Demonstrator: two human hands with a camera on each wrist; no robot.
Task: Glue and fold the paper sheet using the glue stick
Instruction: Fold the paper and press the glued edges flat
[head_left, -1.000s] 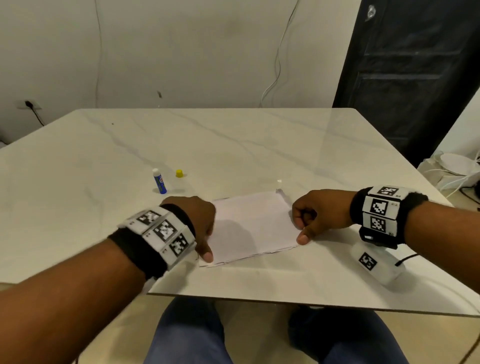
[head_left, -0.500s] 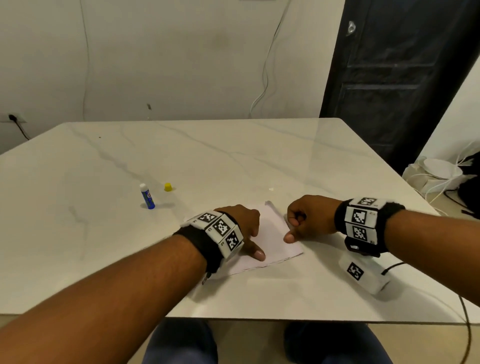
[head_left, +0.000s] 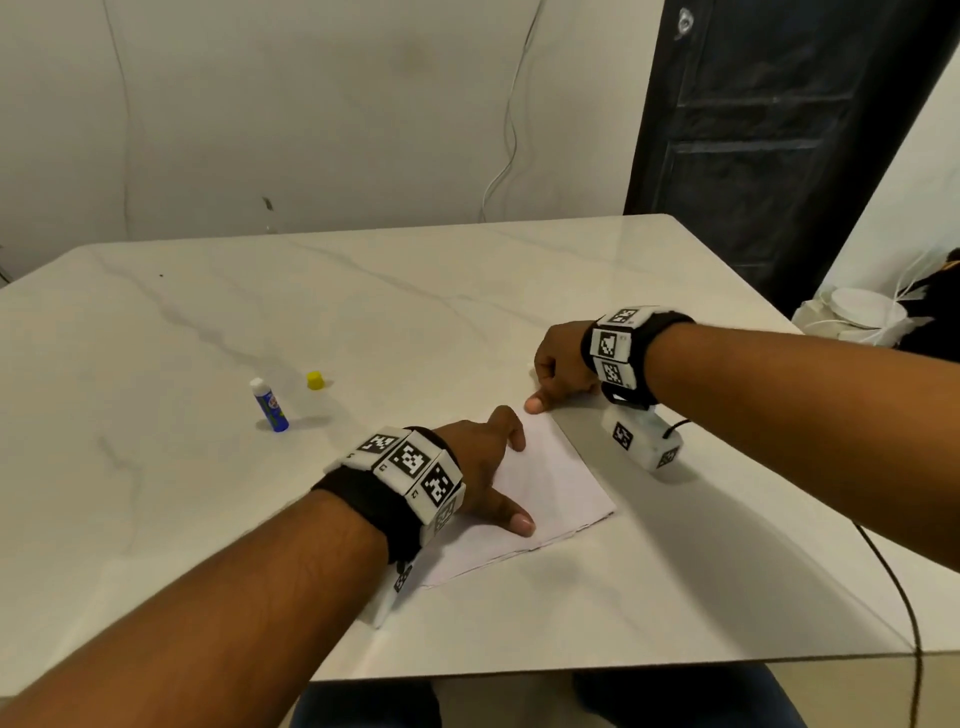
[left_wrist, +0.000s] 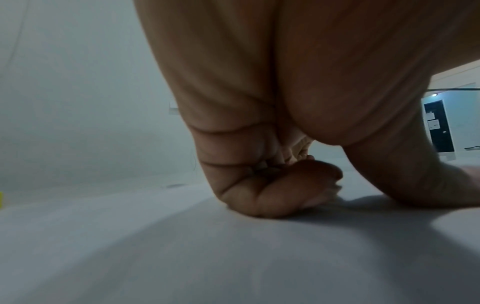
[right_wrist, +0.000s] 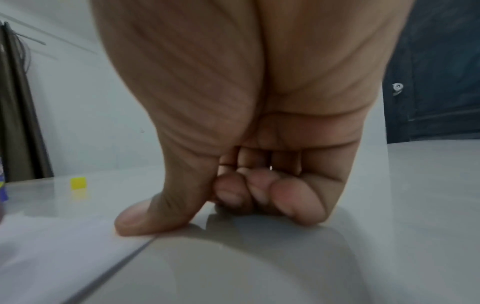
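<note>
While the left hand presses flat on the folded paper and the right hand, clenched, thumbs its far corner, uneven pressure could skew the glued fold.

The counter is glossy white marble with thin grey veins running across it. On it the folded paper sheet is plain white with a faint lilac cast. The glue stick has a blue body with a green and white label and a white top; its cap is bright yellow. Both wrists carry black bands set with white blocks printed in black-and-white square marker patterns. The wall is off-white, the door black, and the trousers below the counter blue
</note>
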